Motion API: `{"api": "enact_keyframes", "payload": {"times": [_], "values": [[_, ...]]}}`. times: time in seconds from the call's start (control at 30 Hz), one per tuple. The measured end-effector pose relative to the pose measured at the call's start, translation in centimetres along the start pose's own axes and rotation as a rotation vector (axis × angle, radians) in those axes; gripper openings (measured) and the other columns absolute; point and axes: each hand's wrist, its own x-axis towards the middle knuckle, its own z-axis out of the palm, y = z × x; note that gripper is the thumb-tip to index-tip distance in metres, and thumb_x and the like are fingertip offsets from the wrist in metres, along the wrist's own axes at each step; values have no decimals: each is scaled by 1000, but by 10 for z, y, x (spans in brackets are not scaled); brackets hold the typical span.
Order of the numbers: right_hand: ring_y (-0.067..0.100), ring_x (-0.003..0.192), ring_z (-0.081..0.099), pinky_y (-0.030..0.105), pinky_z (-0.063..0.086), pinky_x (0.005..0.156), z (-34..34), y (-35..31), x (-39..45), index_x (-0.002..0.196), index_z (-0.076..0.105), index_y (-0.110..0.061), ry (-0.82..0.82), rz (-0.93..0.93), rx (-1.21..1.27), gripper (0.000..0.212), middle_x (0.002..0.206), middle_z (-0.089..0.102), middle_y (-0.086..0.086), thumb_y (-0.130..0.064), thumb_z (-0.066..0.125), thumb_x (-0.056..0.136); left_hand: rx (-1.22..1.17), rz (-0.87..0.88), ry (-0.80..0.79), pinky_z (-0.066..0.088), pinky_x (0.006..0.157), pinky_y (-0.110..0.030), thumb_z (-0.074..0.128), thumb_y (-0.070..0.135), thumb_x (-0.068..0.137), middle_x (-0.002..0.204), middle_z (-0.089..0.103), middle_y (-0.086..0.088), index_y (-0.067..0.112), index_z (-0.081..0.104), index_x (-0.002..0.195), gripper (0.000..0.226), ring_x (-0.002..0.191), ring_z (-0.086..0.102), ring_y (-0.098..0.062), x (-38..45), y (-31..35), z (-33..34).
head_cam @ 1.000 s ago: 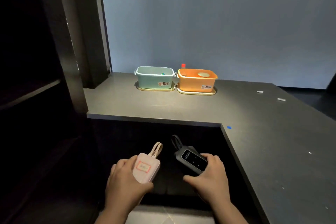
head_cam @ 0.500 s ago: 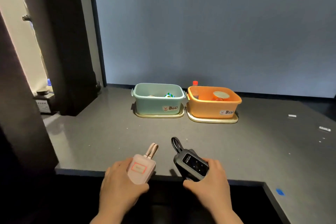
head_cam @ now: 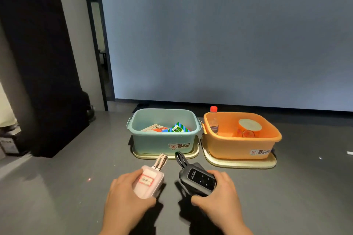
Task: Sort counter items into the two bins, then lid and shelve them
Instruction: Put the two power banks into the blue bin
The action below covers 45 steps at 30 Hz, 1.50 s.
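Fingers of the left hand (head_cam: 126, 202) curl round one pink power bank (head_cam: 149, 184), thumb along its near edge; it carries a red-bordered label and one pink cable loop at its far end. Right hand (head_cam: 219, 198) grips one black power bank (head_cam: 198, 179) the same way, fingers wrapped on its right side, thumb under the near end; small screen on top, one black loop at its far end. Both power banks are held just above the grey counter (head_cam: 66, 187), side by side, apart from each other, just in front of the bins.

Two bins, unlidded, side by side by the back wall. Green bin (head_cam: 164, 143) on the left with a "Bear" sticker, sitting on one cream lid (head_cam: 141, 155). Inside: colourful flat packets, probably two or three, count unclear as they overlap. Orange bin (head_cam: 238, 147) on the right, same sticker, on a second cream lid (head_cam: 238, 164). Inside: one clear bottle with a red cap (head_cam: 213, 120), upright in the left back corner, and one orange cup (head_cam: 248, 129) with a pale top, tilted.

Two small white bits (head_cam: 349, 152) lie on the counter at far right. One dark pillar (head_cam: 44, 63) stands at left.
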Motion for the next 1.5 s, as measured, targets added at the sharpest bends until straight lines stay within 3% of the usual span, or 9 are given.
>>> {"api": "enact_keyframes", "payload": {"times": [0.13, 0.4, 0.63, 0.83, 1.03, 1.17, 1.27, 1.37, 1.5], "values": [[-1, 94, 44, 18, 38, 74, 10, -1, 47, 101, 41, -47, -5, -17, 13, 71, 96, 43, -26, -53, 68, 35, -16, -51, 77, 34, 70, -26, 71, 49, 41, 96, 46, 24, 47, 52, 120, 82, 92, 33, 0, 32, 1, 13], [2, 92, 45, 14, 35, 65, 31, -14, 89, 107, 49, -39, -10, 1, -17, 76, 94, 44, -20, -57, 66, 35, 65, -32, 27, 35, 65, -25, 77, 49, 44, 97, 45, 22, 44, 49, 126, 86, 93, 35, -3, 89, -5, 14], [4, 94, 47, 17, 40, 70, 39, -36, 127, 110, 53, -35, 49, -52, -39, 76, 95, 46, -19, -51, 71, 38, -26, 103, 49, 38, 66, -25, 75, 47, 43, 97, 50, 23, 45, 53, 119, 80, 95, 42, -5, 145, 8, 12], [7, 100, 48, 27, 49, 86, 43, -74, 188, 111, 52, -35, 119, -90, -3, 72, 102, 49, -16, -50, 74, 43, -82, 127, 73, 38, 69, -26, 80, 43, 45, 97, 50, 19, 44, 54, 114, 74, 97, 44, -9, 223, 32, 14], [9, 95, 50, 26, 50, 82, 74, -79, 227, 103, 55, -33, 124, -2, 16, 67, 94, 48, -16, -49, 72, 41, 2, 58, -32, 46, 74, -27, 76, 45, 48, 107, 56, 11, 39, 53, 122, 78, 102, 47, -12, 279, 31, 51], [6, 98, 46, 18, 41, 80, 99, -70, 233, 103, 53, -39, 69, 33, -29, 68, 93, 45, -19, -53, 67, 37, 195, -22, -229, 46, 85, -29, 72, 44, 51, 114, 55, 7, 38, 48, 125, 78, 110, 48, -17, 285, 10, 81], [6, 100, 48, 20, 43, 82, 107, -68, 241, 102, 53, -38, 56, 38, -60, 67, 95, 47, -19, -54, 65, 38, 293, -20, -332, 45, 83, -31, 65, 43, 64, 120, 56, 6, 33, 43, 123, 64, 114, 49, -20, 287, 2, 92], [8, 100, 49, 22, 45, 79, 113, -73, 254, 101, 53, -36, 57, 45, -107, 65, 96, 49, -17, -56, 67, 40, 279, -35, -256, 45, 78, -31, 51, 24, 80, 122, 58, 5, 30, 42, 124, 46, 111, 53, -19, 292, -2, 97], [12, 105, 49, 25, 46, 83, 135, -80, 264, 105, 55, -30, 44, 64, -109, 66, 101, 52, -12, -52, 71, 45, 346, -19, -120, 40, 79, -30, 38, 25, 92, 119, 58, 7, 33, 48, 124, 34, 109, 52, -17, 280, -5, 99]]}}
